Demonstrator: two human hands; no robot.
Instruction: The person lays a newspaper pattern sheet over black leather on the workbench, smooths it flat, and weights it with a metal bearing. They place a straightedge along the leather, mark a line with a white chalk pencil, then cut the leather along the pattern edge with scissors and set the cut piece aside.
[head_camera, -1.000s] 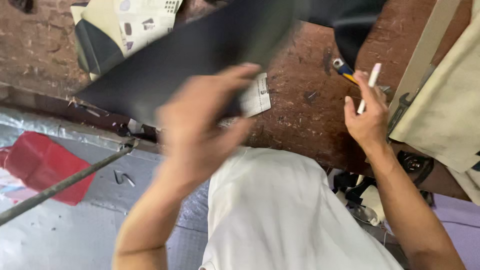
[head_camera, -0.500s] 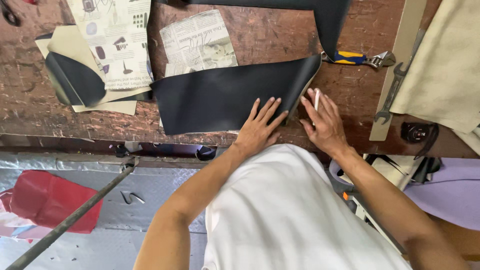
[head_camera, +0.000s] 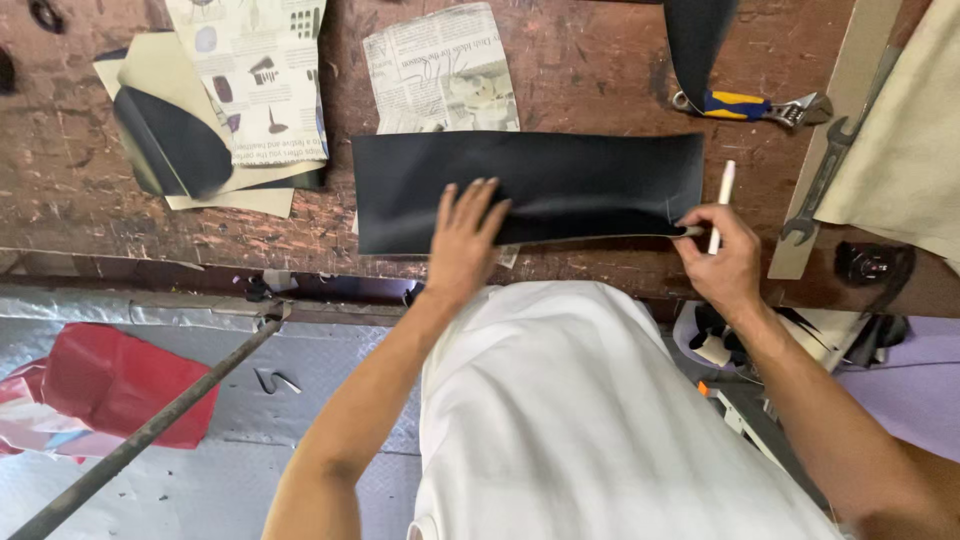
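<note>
Hands flat on the black sheet

Our left hand (head_camera: 465, 240) presses spread fingers on the black sheet (head_camera: 530, 185) lying on the table (head_camera: 600, 60); our right hand (head_camera: 725, 262) pinches its corner, holding a white marker (head_camera: 722, 195). Uneven pressure could let the sheet slide or buckle.

— What is the black sheet (head_camera: 560, 185) under the left hand (head_camera: 465, 240)?
— Matt, smooth, leather-like material, on a rough, scarred wooden workbench (head_camera: 590, 60).
— And around it?
— Printed newspaper (head_camera: 440, 70) at the far side; at far right, a metal adjustable wrench (head_camera: 755, 107) with a blue-and-yellow grip.
</note>
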